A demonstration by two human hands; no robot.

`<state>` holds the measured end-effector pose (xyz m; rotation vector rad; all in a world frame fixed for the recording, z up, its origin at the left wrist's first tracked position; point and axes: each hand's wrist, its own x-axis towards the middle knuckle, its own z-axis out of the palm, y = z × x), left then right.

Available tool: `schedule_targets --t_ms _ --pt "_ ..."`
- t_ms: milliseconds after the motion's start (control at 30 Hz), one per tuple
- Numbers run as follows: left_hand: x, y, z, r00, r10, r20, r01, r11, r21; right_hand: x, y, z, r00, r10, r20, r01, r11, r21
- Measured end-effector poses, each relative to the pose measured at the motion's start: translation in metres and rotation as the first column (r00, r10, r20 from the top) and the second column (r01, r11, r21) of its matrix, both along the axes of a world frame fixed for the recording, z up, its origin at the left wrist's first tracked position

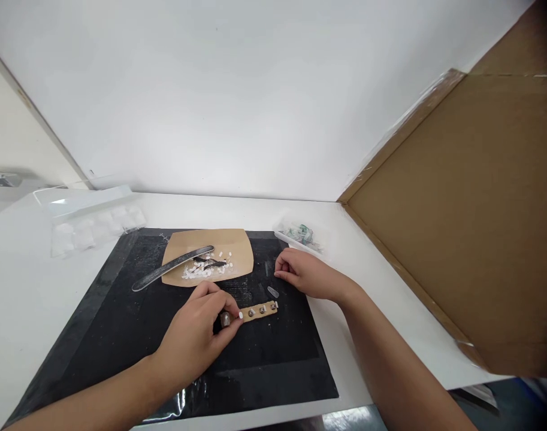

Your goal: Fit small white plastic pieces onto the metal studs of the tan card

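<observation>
A: State the work area.
B: A white wall (210, 108) stands behind a white counter (237, 206); a cardboard panel (457, 227) closes the right side. A black mat (120, 335) covers the middle of the counter.

A: Which step is in hand?
B: By judgement, the positioning of a small white piece (241, 315) at the left end of a tan strip (257, 315). Round metal studs (273, 306) sit along the strip, with other pale bits beside them.

A: What does the next move call for?
B: Probably fine fingertip control and a steady strip, since the piece is small and the studs stand close by.

A: Locate the piece relative to the grip.
B: It lies between the thumb and forefinger tips of the left grip (202, 326), which is pinched together on it. Whether the pinch also takes in the strip, I cannot tell. A silvery object (225, 319) shows between the fingers.

A: And the right grip (309, 272)?
B: Curled, at the mat's far right; its contents cannot be determined. A clear oval piece (273, 291) lies near it, on the near side.

A: Remaining items?
B: Far left of the strip, a brown tray (237, 242) bears loose white pieces (196, 271) and a dark curved file (172, 269).
</observation>
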<state>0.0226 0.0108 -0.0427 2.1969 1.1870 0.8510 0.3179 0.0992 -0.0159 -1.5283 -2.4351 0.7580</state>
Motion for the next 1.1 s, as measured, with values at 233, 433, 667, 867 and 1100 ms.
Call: schedule_targets --t_ms 233,433,667,867,1100 --pt "-0.001 0.000 0.000 1.000 -0.011 -0.011 0.011 1.000 0.010 0.003 -0.001 0.004 0.999 0.025 -0.043 -0.025 1.000 0.009" --pt "-0.002 0.001 0.000 0.999 -0.039 -0.007 0.039 0.999 0.022 0.010 -0.005 0.009 0.997 0.047 -0.059 -0.043 0.998 0.054" --pt "-0.003 0.001 0.002 0.998 -0.061 0.004 0.061 0.998 0.028 0.025 -0.008 0.011 0.999 -0.026 -0.048 0.030 0.996 0.081" --pt "-0.003 0.001 0.001 0.997 -0.070 0.009 0.070 0.996 0.050 0.024 -0.010 0.011 0.998 -0.054 -0.024 0.056 0.993 0.104" --pt "-0.003 0.002 0.002 0.998 -0.068 -0.001 0.068 0.996 0.065 0.020 -0.012 0.010 0.995 -0.091 -0.029 0.093 0.988 0.122"
